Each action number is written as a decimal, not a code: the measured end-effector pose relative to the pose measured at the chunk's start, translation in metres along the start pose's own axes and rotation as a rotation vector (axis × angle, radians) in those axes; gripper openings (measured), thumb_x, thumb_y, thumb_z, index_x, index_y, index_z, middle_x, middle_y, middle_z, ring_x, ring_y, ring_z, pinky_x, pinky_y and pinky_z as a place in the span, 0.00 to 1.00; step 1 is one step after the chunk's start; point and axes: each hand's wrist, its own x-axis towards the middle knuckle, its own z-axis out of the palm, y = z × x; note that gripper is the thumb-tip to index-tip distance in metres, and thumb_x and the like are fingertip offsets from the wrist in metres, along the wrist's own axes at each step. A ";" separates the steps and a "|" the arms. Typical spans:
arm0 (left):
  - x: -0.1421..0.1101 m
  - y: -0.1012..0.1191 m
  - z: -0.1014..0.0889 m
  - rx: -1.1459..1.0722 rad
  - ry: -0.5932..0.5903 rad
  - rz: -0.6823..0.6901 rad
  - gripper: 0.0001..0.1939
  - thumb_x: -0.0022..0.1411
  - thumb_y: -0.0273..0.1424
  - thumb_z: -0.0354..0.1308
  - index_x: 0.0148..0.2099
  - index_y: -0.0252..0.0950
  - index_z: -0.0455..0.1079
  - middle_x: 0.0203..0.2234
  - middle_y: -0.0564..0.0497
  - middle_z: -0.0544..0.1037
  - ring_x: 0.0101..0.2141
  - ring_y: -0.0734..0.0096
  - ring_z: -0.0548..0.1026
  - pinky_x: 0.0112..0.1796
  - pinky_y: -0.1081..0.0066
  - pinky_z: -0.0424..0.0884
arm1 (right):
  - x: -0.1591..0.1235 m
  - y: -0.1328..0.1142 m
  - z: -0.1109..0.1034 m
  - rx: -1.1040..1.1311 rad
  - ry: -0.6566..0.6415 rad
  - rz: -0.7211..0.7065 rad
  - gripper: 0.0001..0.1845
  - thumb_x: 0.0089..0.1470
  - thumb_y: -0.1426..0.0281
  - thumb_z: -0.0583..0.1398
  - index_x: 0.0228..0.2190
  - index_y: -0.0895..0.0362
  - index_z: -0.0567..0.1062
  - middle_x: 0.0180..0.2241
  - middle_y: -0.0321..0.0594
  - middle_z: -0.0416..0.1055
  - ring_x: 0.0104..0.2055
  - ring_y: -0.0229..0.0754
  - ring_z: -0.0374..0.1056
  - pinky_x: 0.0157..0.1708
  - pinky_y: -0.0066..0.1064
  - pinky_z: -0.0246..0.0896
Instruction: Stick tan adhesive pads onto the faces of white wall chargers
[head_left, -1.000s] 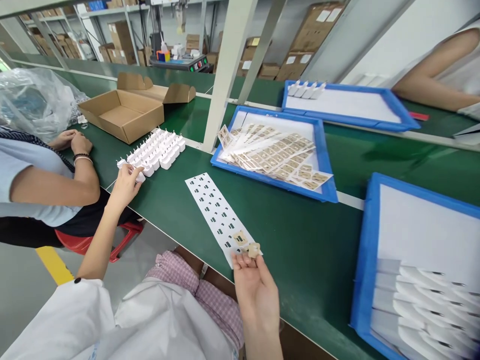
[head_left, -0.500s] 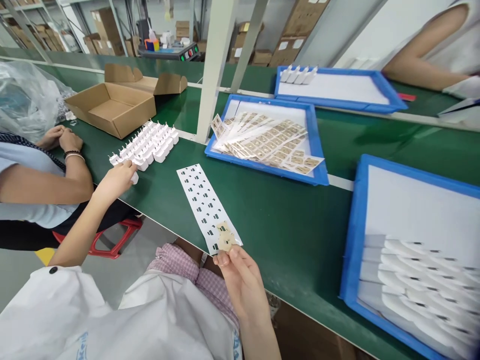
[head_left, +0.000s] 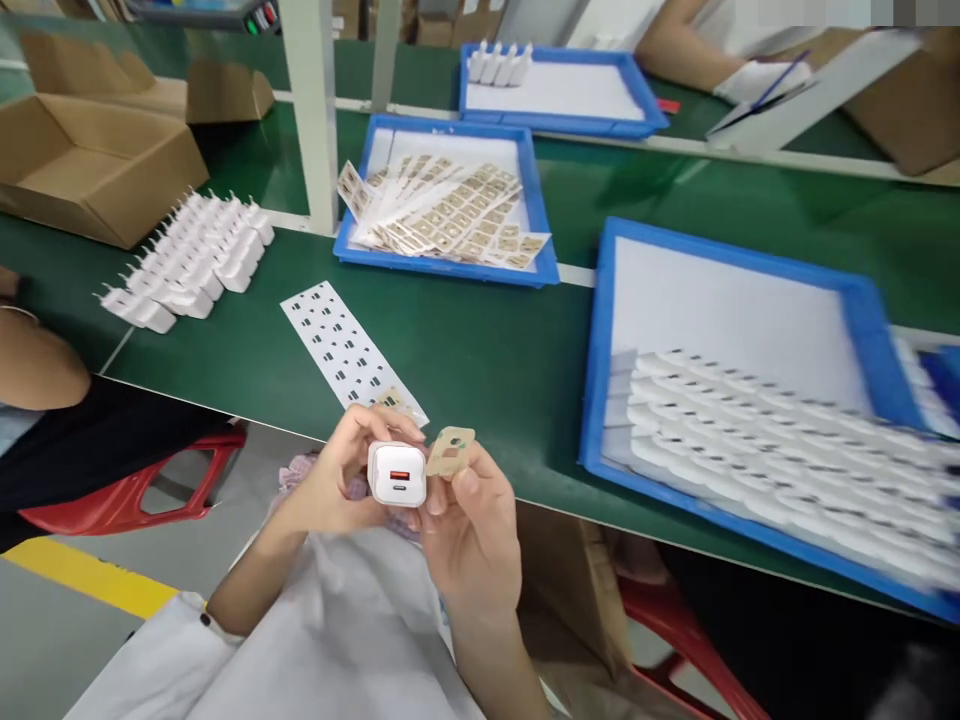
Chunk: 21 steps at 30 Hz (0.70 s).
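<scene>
A white charger (head_left: 398, 476) with a red USB port and a smaller slot faces up toward me in my left hand (head_left: 346, 478), its fingers wrapped round the sides. Just to the right, my right hand (head_left: 474, 530) pinches a tan sticker (head_left: 451, 452) with cut-outs between thumb and fingers. The sticker is close to the charger's right edge; whether they touch I cannot tell. Behind my hands a white sticker sheet (head_left: 337, 335) with rows of cut-outs lies on the green table, a tan piece at its near end.
At left, rows of white chargers (head_left: 199, 250) stand before an open cardboard box (head_left: 150, 190). A blue tray (head_left: 442, 268) holds sticker sheets; another blue tray (head_left: 596, 400) at right holds many chargers. A co-worker's arm (head_left: 45, 355) shows at the left edge.
My left hand has come from the rows of chargers to my front with one charger in it. The sticker in my right hand is lifted off the sheet, beside the charger. The view has turned right.
</scene>
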 end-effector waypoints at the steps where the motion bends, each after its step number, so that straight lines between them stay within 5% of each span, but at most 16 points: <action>1: 0.001 -0.004 0.009 -0.054 -0.031 -0.030 0.20 0.64 0.28 0.66 0.54 0.45 0.62 0.50 0.48 0.72 0.31 0.77 0.79 0.29 0.77 0.74 | -0.005 -0.002 0.000 -0.015 0.033 -0.044 0.19 0.56 0.57 0.67 0.24 0.54 0.68 0.18 0.29 0.62 0.19 0.33 0.56 0.20 0.26 0.57; 4: 0.002 -0.006 0.019 -0.059 -0.099 -0.133 0.23 0.69 0.31 0.61 0.62 0.49 0.60 0.45 0.50 0.72 0.32 0.77 0.77 0.34 0.75 0.74 | -0.015 -0.002 -0.006 -0.048 0.144 -0.159 0.19 0.57 0.59 0.66 0.23 0.54 0.67 0.17 0.27 0.61 0.19 0.32 0.57 0.20 0.24 0.54; 8: -0.001 -0.007 0.015 0.026 -0.109 -0.240 0.30 0.67 0.48 0.60 0.67 0.47 0.61 0.57 0.43 0.70 0.45 0.62 0.76 0.41 0.68 0.74 | -0.014 0.005 -0.011 -0.121 0.293 -0.283 0.21 0.58 0.60 0.65 0.23 0.54 0.64 0.16 0.26 0.59 0.18 0.32 0.56 0.20 0.23 0.55; 11: -0.002 -0.012 0.022 0.089 -0.031 -0.228 0.29 0.63 0.55 0.61 0.57 0.42 0.69 0.54 0.42 0.73 0.50 0.57 0.74 0.46 0.64 0.72 | -0.007 0.013 -0.008 -0.189 0.358 -0.490 0.20 0.60 0.62 0.64 0.23 0.54 0.62 0.15 0.25 0.58 0.17 0.31 0.54 0.21 0.23 0.57; 16: -0.005 -0.028 0.054 0.099 0.274 -0.247 0.15 0.70 0.44 0.57 0.38 0.38 0.72 0.39 0.48 0.78 0.42 0.64 0.77 0.47 0.66 0.72 | 0.009 0.028 -0.001 -0.324 0.463 -0.846 0.17 0.61 0.66 0.61 0.25 0.53 0.61 0.13 0.21 0.52 0.13 0.29 0.43 0.18 0.22 0.48; 18: -0.009 -0.033 0.059 0.043 0.306 -0.279 0.20 0.74 0.45 0.49 0.42 0.38 0.75 0.43 0.46 0.81 0.45 0.61 0.79 0.48 0.65 0.73 | 0.015 0.029 -0.002 -0.364 0.516 -0.963 0.16 0.61 0.66 0.61 0.25 0.53 0.61 0.13 0.21 0.51 0.13 0.29 0.41 0.16 0.23 0.45; 21: -0.013 -0.033 0.054 0.023 0.180 -0.298 0.23 0.76 0.47 0.44 0.58 0.41 0.73 0.55 0.45 0.78 0.55 0.58 0.76 0.55 0.61 0.70 | 0.024 0.020 -0.005 -0.384 0.563 -0.978 0.17 0.61 0.64 0.61 0.25 0.52 0.60 0.13 0.21 0.51 0.13 0.31 0.43 0.17 0.25 0.46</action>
